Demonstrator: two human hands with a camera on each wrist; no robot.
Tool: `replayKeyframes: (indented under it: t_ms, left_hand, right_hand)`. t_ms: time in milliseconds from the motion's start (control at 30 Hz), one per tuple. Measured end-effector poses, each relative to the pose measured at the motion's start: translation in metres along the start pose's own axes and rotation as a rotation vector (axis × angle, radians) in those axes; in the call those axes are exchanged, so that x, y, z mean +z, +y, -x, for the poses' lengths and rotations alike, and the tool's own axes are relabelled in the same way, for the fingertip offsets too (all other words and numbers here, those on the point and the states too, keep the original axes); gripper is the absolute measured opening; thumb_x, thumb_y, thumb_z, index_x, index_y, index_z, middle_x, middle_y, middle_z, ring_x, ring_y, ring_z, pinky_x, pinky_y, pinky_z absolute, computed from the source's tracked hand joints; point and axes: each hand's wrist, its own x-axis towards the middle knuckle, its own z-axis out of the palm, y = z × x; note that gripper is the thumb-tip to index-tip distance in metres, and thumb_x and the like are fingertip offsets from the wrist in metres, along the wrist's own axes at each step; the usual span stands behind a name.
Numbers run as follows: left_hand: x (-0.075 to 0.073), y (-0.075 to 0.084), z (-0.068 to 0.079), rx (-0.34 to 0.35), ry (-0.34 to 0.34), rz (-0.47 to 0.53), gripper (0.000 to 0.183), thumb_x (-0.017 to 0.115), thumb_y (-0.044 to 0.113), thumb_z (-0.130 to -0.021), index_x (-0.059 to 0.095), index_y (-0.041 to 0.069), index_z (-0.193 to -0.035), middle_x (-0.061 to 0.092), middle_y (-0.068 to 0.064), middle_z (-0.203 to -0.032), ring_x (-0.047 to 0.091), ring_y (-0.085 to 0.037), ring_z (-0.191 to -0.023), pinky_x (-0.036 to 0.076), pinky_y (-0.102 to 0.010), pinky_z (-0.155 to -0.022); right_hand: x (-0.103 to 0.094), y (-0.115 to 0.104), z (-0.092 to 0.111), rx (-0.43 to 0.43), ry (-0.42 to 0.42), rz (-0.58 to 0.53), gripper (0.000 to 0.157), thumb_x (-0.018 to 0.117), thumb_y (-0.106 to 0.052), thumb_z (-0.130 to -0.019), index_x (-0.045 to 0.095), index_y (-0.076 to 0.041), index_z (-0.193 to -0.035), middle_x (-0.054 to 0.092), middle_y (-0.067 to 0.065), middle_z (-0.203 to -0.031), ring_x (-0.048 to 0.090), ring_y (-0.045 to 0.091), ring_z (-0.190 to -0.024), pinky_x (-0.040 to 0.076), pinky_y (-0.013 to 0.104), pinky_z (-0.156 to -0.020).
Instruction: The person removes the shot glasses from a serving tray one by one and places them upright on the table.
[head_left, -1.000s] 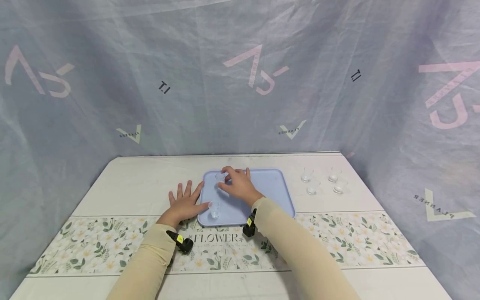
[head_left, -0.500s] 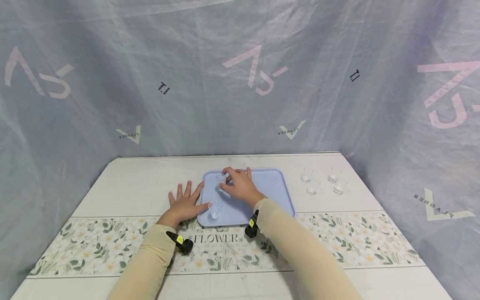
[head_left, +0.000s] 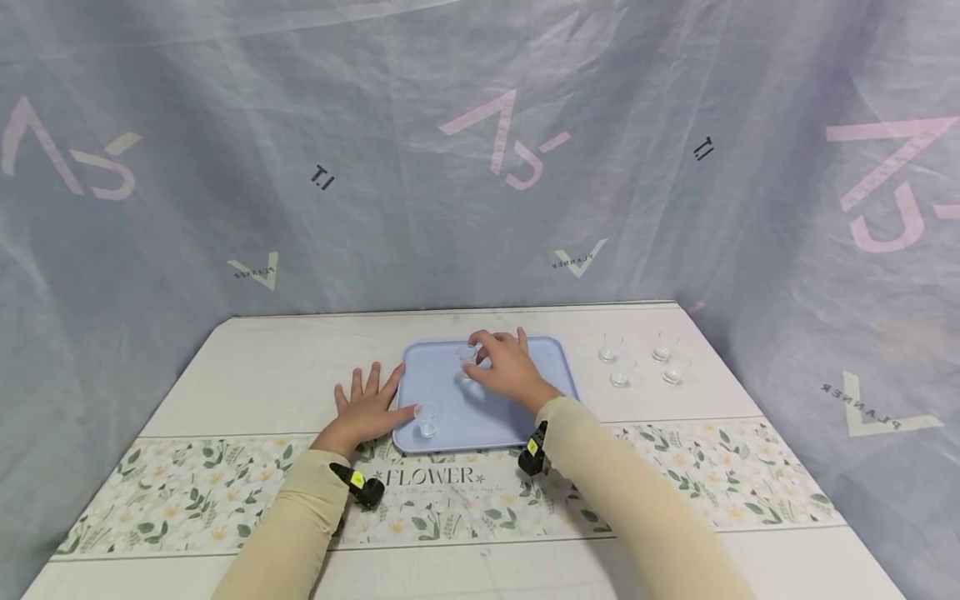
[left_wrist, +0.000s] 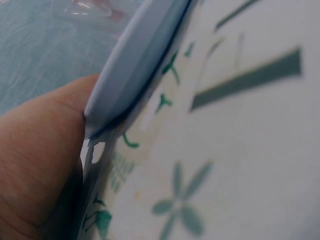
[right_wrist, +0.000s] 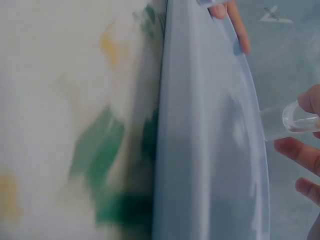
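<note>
My right hand (head_left: 510, 373) pinches a small clear shot glass (head_left: 468, 357) between thumb and fingers over the back half of a light blue tray (head_left: 480, 421). In the right wrist view, the held glass (right_wrist: 295, 119) shows its thick base. My left hand (head_left: 367, 414) lies with fingers spread at the tray's left edge. Its thumb reaches over the rim, close to a second shot glass (head_left: 427, 421) standing at the tray's front left. Whether the thumb touches that glass I cannot tell. The left wrist view shows the thumb side (left_wrist: 42, 150) against the tray's edge (left_wrist: 132, 65).
Several more clear shot glasses (head_left: 620, 373) stand in a group on the table, right of the tray. A floral band (head_left: 225, 492) with printed lettering crosses the white tablecloth (head_left: 300, 358). Grey-blue fabric (head_left: 420, 192) hangs behind and along both sides.
My right hand has moved to the right across the tray with the shot glass in its fingers. The left hand and the front glass stay in place.
</note>
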Motion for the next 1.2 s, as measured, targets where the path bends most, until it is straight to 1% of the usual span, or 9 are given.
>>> replayKeyframes:
  t_ms: [133, 267, 367, 567, 800, 967, 1100, 1200]
  left_hand:
    - [0.001, -0.001, 0.0, 0.011, 0.0, 0.015, 0.103, 0.045, 0.083, -0.087, 0.007, 0.029, -0.165, -0.012, -0.017, -0.168, -0.024, -0.046, -0.149, -0.022, -0.072, -0.107]
    - [0.001, -0.002, 0.001, 0.007, 0.005, 0.011, 0.104, 0.044, 0.085, -0.086, 0.007, 0.029, -0.165, -0.012, -0.018, -0.168, -0.024, -0.046, -0.149, -0.022, -0.071, -0.107]
    - [0.001, -0.003, 0.002, 0.006, 0.013, 0.011, 0.103, 0.044, 0.085, -0.086, 0.007, 0.03, -0.165, -0.011, -0.018, -0.168, -0.023, -0.046, -0.149, -0.023, -0.071, -0.107]
    - [-0.001, 0.001, 0.004, 0.013, 0.009, 0.027, 0.101, 0.046, 0.081, -0.088, 0.007, 0.028, -0.165, -0.011, -0.018, -0.168, -0.024, -0.046, -0.149, -0.023, -0.07, -0.107]
    - [-0.001, 0.004, 0.006, 0.02, 0.012, 0.037, 0.1, 0.048, 0.078, -0.09, 0.009, 0.025, -0.165, -0.01, -0.02, -0.168, -0.023, -0.046, -0.149, -0.023, -0.071, -0.107]
    - [-0.001, 0.004, 0.006, 0.023, 0.015, 0.036, 0.1, 0.049, 0.077, -0.09, 0.009, 0.025, -0.165, -0.01, -0.02, -0.168, -0.022, -0.047, -0.149, -0.023, -0.071, -0.107]
    - [-0.003, 0.005, 0.007, 0.025, 0.02, 0.032, 0.1, 0.049, 0.077, -0.09, 0.01, 0.025, -0.165, -0.009, -0.02, -0.168, -0.022, -0.047, -0.149, -0.022, -0.072, -0.107]
    - [-0.003, 0.006, 0.007, 0.023, 0.021, 0.03, 0.099, 0.049, 0.076, -0.09, 0.01, 0.024, -0.165, -0.008, -0.021, -0.168, -0.021, -0.048, -0.149, -0.021, -0.072, -0.107]
  right_hand:
    - [-0.011, 0.01, 0.01, -0.012, 0.027, 0.023, 0.04, 0.069, -0.041, -0.095, 0.061, -0.019, -0.127, 0.069, -0.007, -0.096, 0.052, 0.03, -0.129, 0.0, 0.064, -0.119]
    - [-0.021, 0.022, 0.021, -0.012, 0.061, 0.053, 0.04, 0.07, -0.04, -0.094, 0.062, -0.017, -0.126, 0.07, -0.005, -0.095, 0.053, 0.032, -0.128, 0.002, 0.065, -0.119]
    - [-0.028, 0.032, 0.029, 0.011, 0.084, 0.058, 0.042, 0.072, -0.039, -0.093, 0.062, -0.017, -0.126, 0.071, -0.005, -0.094, 0.053, 0.033, -0.128, 0.002, 0.065, -0.119]
    - [-0.047, 0.048, 0.048, 0.063, 0.118, 0.038, 0.042, 0.073, -0.037, -0.092, 0.062, -0.015, -0.126, 0.071, -0.002, -0.093, 0.052, 0.035, -0.129, -0.002, 0.062, -0.12]
    - [-0.072, 0.064, 0.072, 0.083, 0.139, 0.095, 0.042, 0.071, -0.035, -0.093, 0.061, -0.013, -0.126, 0.071, 0.002, -0.095, 0.052, 0.036, -0.128, -0.003, 0.06, -0.12]
    - [-0.087, 0.079, 0.089, 0.076, 0.167, 0.144, 0.04, 0.072, -0.034, -0.092, 0.062, -0.013, -0.123, 0.07, 0.003, -0.095, 0.054, 0.037, -0.123, -0.001, 0.062, -0.12]
    - [-0.095, 0.092, 0.103, 0.057, 0.21, 0.176, 0.037, 0.073, -0.031, -0.09, 0.062, -0.012, -0.12, 0.069, 0.003, -0.092, 0.055, 0.038, -0.118, 0.002, 0.065, -0.118]
    - [-0.101, 0.101, 0.113, 0.055, 0.236, 0.185, 0.036, 0.073, -0.029, -0.09, 0.063, -0.011, -0.119, 0.069, 0.004, -0.091, 0.054, 0.039, -0.117, 0.002, 0.065, -0.118]
